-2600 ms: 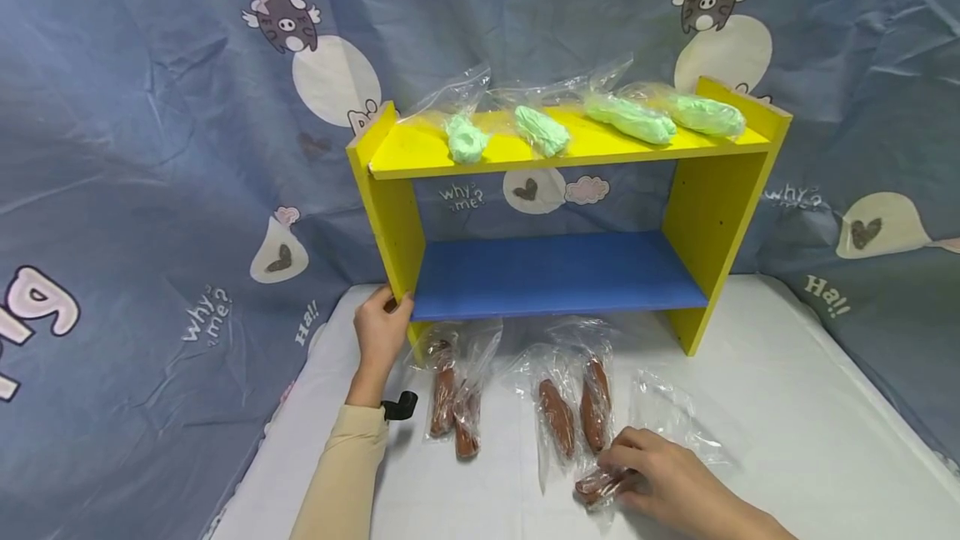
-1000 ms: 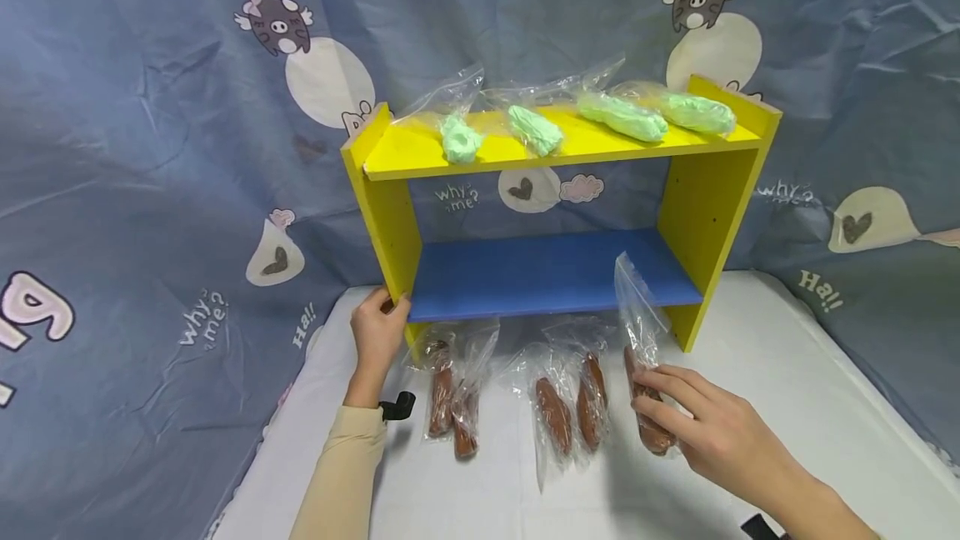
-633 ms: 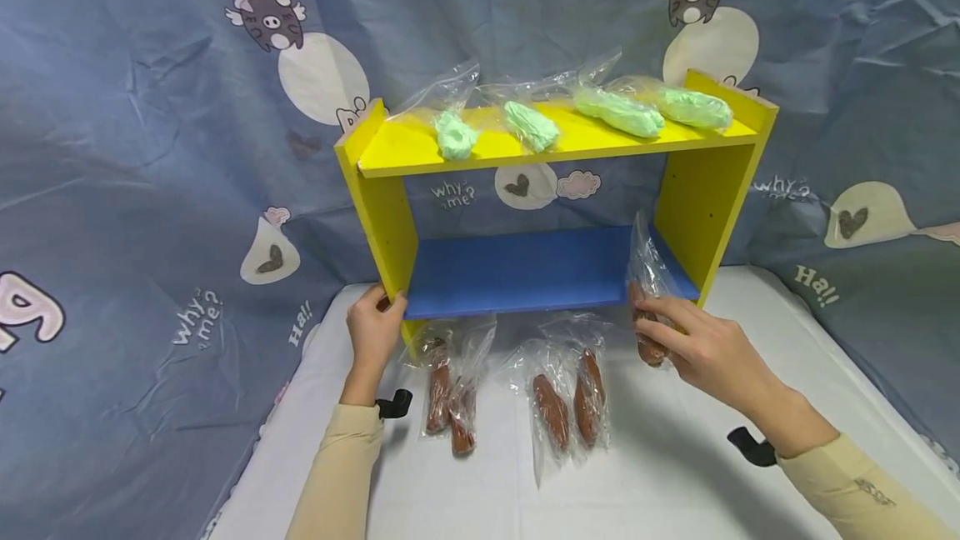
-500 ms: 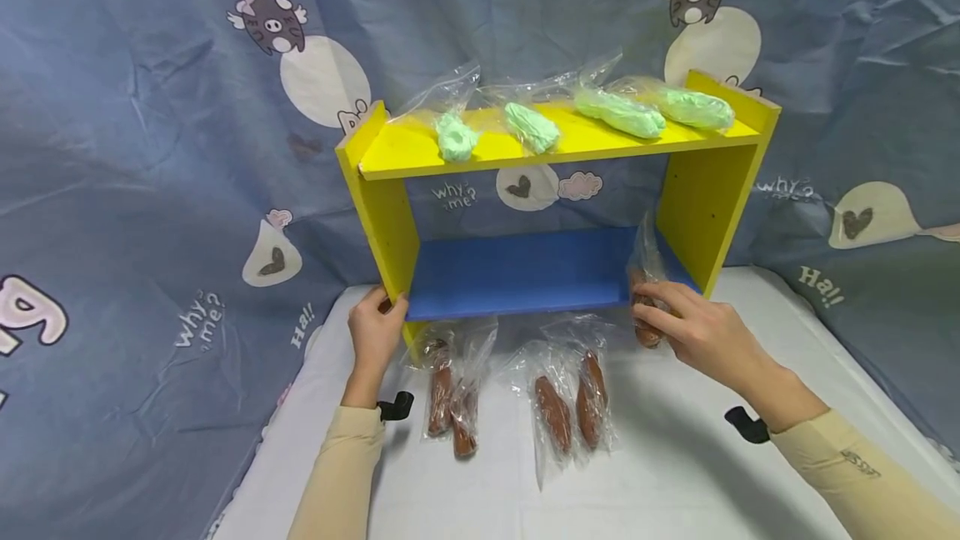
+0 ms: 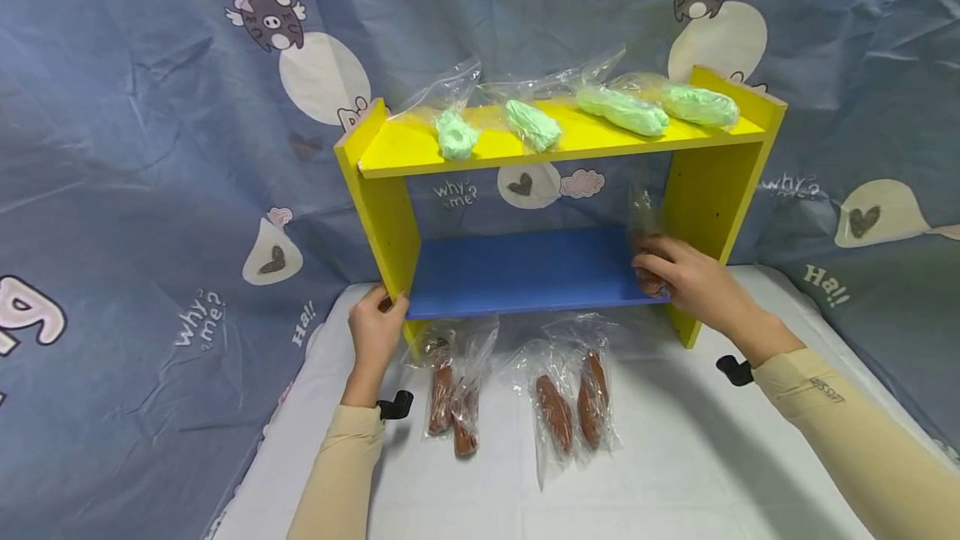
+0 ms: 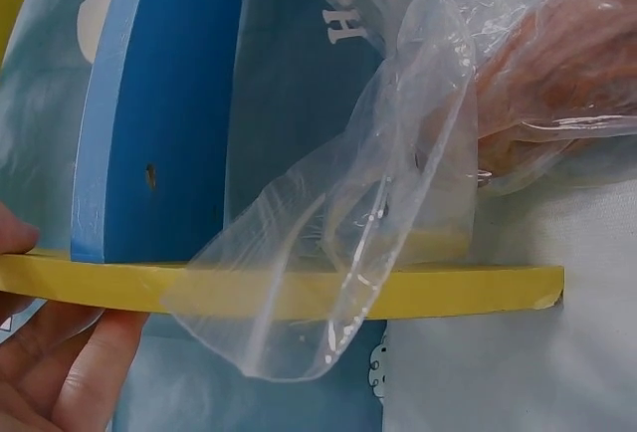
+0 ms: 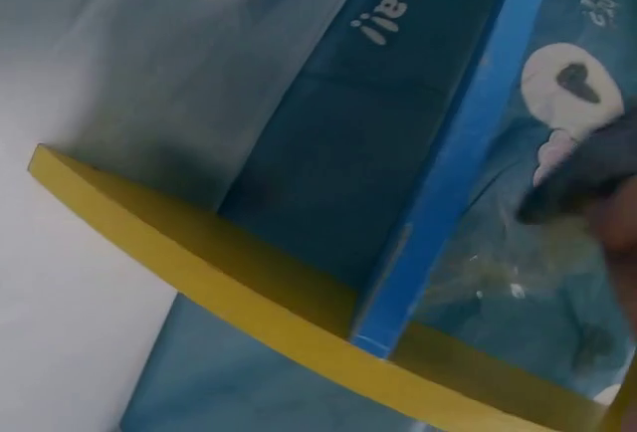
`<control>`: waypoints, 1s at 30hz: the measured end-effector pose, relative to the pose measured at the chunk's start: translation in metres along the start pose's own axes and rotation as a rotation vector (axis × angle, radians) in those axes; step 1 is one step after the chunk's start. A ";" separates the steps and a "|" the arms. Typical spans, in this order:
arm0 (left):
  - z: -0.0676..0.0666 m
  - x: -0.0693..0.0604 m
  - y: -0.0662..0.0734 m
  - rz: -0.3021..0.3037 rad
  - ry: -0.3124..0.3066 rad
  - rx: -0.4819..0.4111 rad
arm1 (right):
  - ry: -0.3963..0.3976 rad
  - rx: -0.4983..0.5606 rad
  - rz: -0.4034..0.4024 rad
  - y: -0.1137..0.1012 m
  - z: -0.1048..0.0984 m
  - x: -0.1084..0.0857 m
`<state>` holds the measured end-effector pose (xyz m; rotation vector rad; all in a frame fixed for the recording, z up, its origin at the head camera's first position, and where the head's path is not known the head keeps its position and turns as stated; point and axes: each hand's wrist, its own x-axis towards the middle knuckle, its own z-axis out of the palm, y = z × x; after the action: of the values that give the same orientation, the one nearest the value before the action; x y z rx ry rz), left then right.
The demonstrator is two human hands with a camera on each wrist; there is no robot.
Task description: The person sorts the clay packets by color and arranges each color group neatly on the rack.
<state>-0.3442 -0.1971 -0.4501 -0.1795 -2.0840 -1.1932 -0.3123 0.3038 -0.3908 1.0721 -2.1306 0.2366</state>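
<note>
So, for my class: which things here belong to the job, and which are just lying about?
Belongs, it seems:
bagged brown piece, in the right grip at the blue shelf
shelf unit, held by the left grip
four more bagged brown pieces, lying in front

Probably just around:
four bagged green pieces, on top, untouched
patterned blue curtain
white cloth
</note>
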 end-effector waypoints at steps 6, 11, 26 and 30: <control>0.000 0.000 0.000 0.008 -0.009 0.005 | -0.174 0.040 0.155 -0.001 0.008 -0.016; -0.001 0.000 0.001 0.003 0.000 0.004 | -0.218 0.075 0.300 -0.012 0.012 -0.022; -0.001 -0.002 0.000 0.002 -0.010 -0.008 | -0.159 -0.126 0.273 -0.018 0.025 -0.024; -0.001 -0.002 -0.001 0.001 -0.010 0.001 | -0.226 -0.116 0.336 -0.017 0.027 -0.020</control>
<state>-0.3427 -0.1975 -0.4516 -0.1861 -2.0928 -1.1929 -0.3056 0.2935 -0.4262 0.6972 -2.4914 0.1518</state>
